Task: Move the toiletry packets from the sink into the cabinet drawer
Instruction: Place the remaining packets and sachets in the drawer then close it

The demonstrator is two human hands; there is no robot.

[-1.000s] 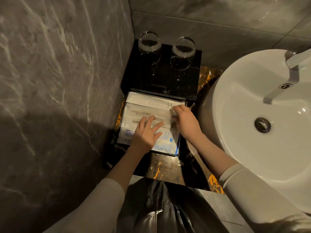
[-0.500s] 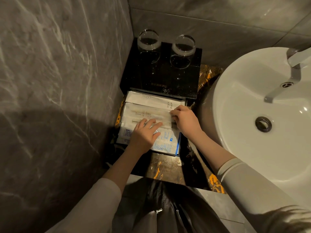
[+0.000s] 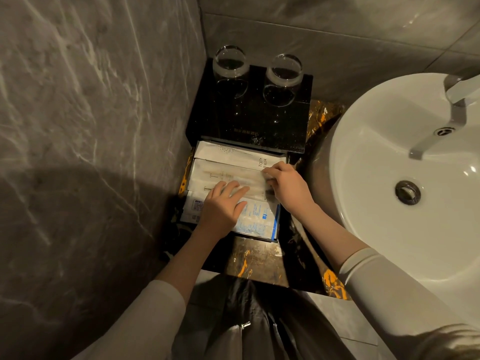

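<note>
At centre frame the open drawer [image 3: 275,231] is packed with toiletry packets [image 3: 228,175], and both hands are right on top of them. The left hand [image 3: 223,206] lies flat with fingers spread across the lower packets, while the right hand [image 3: 285,185], at the drawer's right edge, pinches the end of a long white packet. Above sit 2 glasses [image 3: 230,62] on the black cabinet [image 3: 249,118]; the white sink [image 3: 376,203] fills the right.

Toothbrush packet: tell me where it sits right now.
Head view, centre: the toothbrush packet lies at the back of the open drawer, just in front of the black stand, beside the right hand.
</note>
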